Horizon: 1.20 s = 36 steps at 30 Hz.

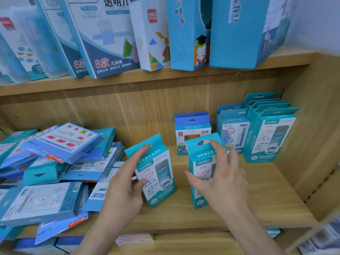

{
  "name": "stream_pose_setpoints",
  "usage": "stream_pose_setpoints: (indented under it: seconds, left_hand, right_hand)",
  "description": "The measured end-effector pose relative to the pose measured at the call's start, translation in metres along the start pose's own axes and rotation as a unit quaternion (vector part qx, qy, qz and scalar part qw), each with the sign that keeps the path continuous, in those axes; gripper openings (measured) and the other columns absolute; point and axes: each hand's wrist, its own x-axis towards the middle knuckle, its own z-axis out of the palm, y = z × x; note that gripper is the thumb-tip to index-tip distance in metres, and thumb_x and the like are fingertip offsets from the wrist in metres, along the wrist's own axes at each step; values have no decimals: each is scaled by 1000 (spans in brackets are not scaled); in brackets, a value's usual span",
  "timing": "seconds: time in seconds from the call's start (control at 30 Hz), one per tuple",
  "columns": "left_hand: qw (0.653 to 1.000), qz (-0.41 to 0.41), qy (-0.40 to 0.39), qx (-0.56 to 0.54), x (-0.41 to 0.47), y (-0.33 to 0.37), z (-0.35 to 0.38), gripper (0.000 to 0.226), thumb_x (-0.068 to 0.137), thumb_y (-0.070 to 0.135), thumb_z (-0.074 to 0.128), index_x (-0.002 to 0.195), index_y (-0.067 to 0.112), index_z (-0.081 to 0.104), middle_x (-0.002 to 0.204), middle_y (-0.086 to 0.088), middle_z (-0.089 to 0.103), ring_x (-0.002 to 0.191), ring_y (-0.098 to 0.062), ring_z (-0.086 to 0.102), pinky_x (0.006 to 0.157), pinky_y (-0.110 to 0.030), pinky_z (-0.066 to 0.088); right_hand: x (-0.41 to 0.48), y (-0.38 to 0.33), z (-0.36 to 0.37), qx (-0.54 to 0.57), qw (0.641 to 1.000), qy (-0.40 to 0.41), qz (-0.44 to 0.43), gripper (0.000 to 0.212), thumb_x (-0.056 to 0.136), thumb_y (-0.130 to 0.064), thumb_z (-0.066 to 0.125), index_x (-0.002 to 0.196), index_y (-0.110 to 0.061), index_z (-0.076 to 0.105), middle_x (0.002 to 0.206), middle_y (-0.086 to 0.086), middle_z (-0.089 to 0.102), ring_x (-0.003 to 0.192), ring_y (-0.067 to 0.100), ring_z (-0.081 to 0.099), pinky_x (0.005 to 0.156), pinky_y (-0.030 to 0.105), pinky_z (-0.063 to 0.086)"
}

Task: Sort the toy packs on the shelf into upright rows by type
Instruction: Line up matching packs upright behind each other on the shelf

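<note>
Two teal toy packs stand upright on the wooden shelf (257, 199). My left hand (125, 186) holds the left teal pack (158, 173), thumb on its front and forefinger up at its hang tab. My right hand (220, 177) grips the right teal pack (199, 162), thumb on its front and fingers over its top. An upright row of matching teal packs (270, 133) stands at the back right, with a row of white-and-teal packs (232, 129) beside it and blue-topped packs (192, 129) further left. A jumbled pile of packs (55, 168) lies at the left.
The upper shelf board (128, 83) carries tall blue and white boxes (103, 37) leaning left. The cabinet's wooden side wall (312, 144) closes the right end. More packs show below the shelf's front edge (134, 239).
</note>
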Motion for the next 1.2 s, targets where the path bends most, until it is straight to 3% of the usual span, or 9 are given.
stream_pose_setpoints:
  seconds: [0.13,0.27,0.43,0.53,0.67,0.87,0.97,1.13,1.2]
  left_hand:
    - [999,39,15,1,-4,9,-2,89,77,-18,62,124,55,46,119,28,56,105,-5,60,78,-26,54]
    - [998,52,-24,-19,-1,21,17,91,73,-19,64,116,60,50,113,27,59,92,-4,65,75,-15,53]
    - [993,81,-79,-15,10,33,58,92,73,-17,66,120,59,47,120,30,55,101,1,61,80,-21,54]
    - [989,113,-97,-23,18,46,79,90,75,-17,64,124,56,46,122,30,52,105,3,57,81,-22,53]
    - [986,126,-105,-42,28,56,99,89,77,-17,60,122,58,45,124,33,49,109,5,55,84,-17,51]
    - [979,137,-144,-50,40,70,119,86,81,-13,58,128,57,41,126,31,47,116,3,51,90,-25,51]
    - [971,149,-182,-38,53,81,128,87,82,-13,56,129,58,38,125,31,47,118,3,48,95,-25,48]
    - [970,158,-187,-1,71,92,143,87,85,-8,58,130,62,31,124,32,44,116,19,37,93,0,30]
    - [970,158,-187,-5,74,93,147,87,85,-9,57,131,60,31,124,29,45,115,18,38,97,-7,35]
  right_hand:
    - [6,19,-23,41,997,21,61,89,55,-66,68,129,-38,26,112,-1,42,88,28,57,74,44,52]
    - [19,47,-47,28,992,87,88,91,58,-59,74,132,-35,26,117,2,43,93,30,57,72,45,52]
    - [31,78,-52,-5,989,105,101,92,62,-54,77,137,-28,29,118,5,43,93,28,57,68,36,48]
    - [33,92,-47,-24,991,74,109,97,66,-55,75,141,-31,19,119,5,41,102,28,53,72,37,49]
    - [33,98,-47,-34,990,-17,138,110,71,-57,71,140,-45,-14,113,4,41,97,24,55,71,38,51]
    - [33,105,-50,-14,991,-30,131,124,70,-51,74,135,-50,-32,114,2,40,93,18,55,71,37,54]
    - [38,115,-60,33,991,-55,119,127,75,-33,77,130,-54,-36,120,2,39,96,15,56,79,36,54]
    - [35,128,-75,13,988,-117,103,116,86,-15,64,128,-56,-37,126,0,34,87,10,57,73,29,54]
    - [30,133,-72,31,988,-102,116,110,88,-13,60,132,-57,-31,130,-2,33,88,10,57,72,28,54]
